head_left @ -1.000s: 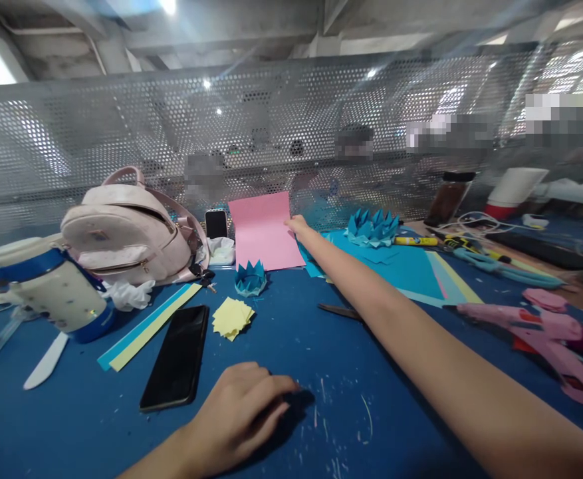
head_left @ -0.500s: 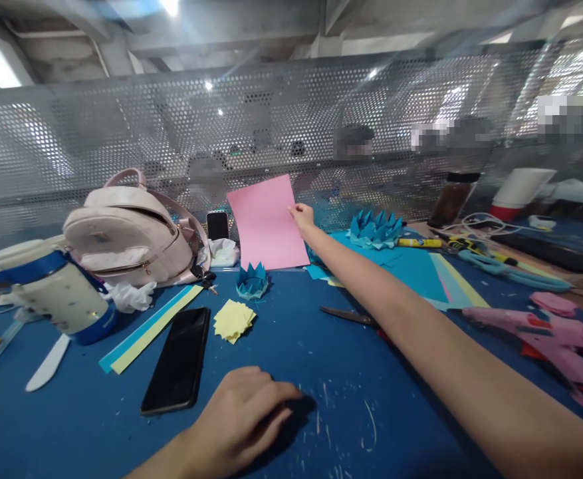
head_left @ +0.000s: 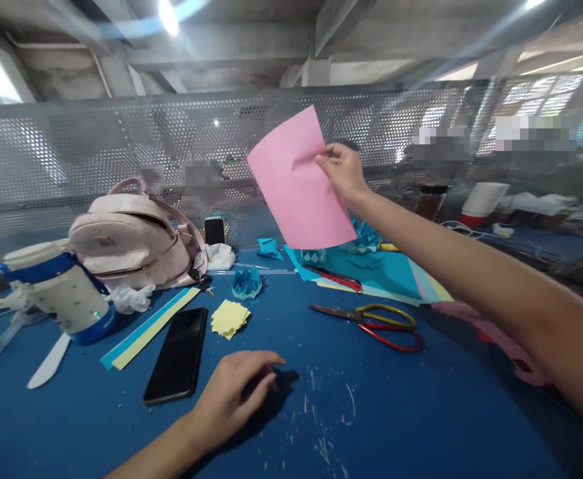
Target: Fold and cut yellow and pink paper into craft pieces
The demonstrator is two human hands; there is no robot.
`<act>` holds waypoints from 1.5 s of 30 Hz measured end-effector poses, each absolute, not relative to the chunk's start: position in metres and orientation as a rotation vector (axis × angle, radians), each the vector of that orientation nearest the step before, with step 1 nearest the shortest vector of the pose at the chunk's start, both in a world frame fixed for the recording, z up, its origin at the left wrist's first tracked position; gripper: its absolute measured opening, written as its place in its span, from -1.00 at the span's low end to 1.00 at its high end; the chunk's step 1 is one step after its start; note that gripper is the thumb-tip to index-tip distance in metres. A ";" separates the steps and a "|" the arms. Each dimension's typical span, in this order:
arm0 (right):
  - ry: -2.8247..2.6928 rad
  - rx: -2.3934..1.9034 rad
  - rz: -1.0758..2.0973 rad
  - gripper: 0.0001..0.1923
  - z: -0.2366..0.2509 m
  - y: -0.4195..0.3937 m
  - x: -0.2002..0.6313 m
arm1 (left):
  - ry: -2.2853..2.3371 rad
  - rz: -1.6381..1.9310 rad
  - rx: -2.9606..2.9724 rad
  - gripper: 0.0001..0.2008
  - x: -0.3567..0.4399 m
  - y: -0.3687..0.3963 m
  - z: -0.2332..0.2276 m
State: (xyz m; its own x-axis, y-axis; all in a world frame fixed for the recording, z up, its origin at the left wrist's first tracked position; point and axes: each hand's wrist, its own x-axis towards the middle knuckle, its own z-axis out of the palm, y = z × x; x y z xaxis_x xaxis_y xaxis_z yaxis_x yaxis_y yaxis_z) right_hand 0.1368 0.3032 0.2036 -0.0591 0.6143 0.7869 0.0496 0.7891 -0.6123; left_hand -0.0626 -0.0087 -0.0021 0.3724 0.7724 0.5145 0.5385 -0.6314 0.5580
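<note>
Blue work mat (head_left: 421, 412): paper-fetching step, one sheet lifted clear.

Nearest, left hand (head_left: 234, 396) rests palm-down on the mat, fingers loosely curled, gripping nothing, just beside a black smartphone (head_left: 177, 356). Mid-field: yellow folded paper squares (head_left: 229, 318), red-and-yellow scissors (head_left: 375, 322). Farther, right hand (head_left: 344, 174) pinches the right edge of a pink paper sheet (head_left: 298, 183), held aloft and tilted above the blue paper stack (head_left: 391, 276). Judgement: next move calls for laying the sheet flat on bare mat near the left hand.

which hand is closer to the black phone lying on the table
Left. The left hand rests on the mat just right of the black phone; the right hand is raised far behind, pinching the pink paper.
</note>
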 end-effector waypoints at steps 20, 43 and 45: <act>-1.571 -1.202 1.493 -0.70 0.071 0.126 0.226 | 0.981 1.424 1.080 -0.24 -0.054 0.007 -0.008; -2.617 -0.908 0.273 -0.53 0.047 0.115 0.253 | 1.290 0.749 2.697 -0.59 -0.048 0.000 -0.005; -2.635 -0.849 0.179 -0.50 0.047 0.113 0.260 | 1.286 0.709 2.740 -0.62 -0.045 -0.001 -0.005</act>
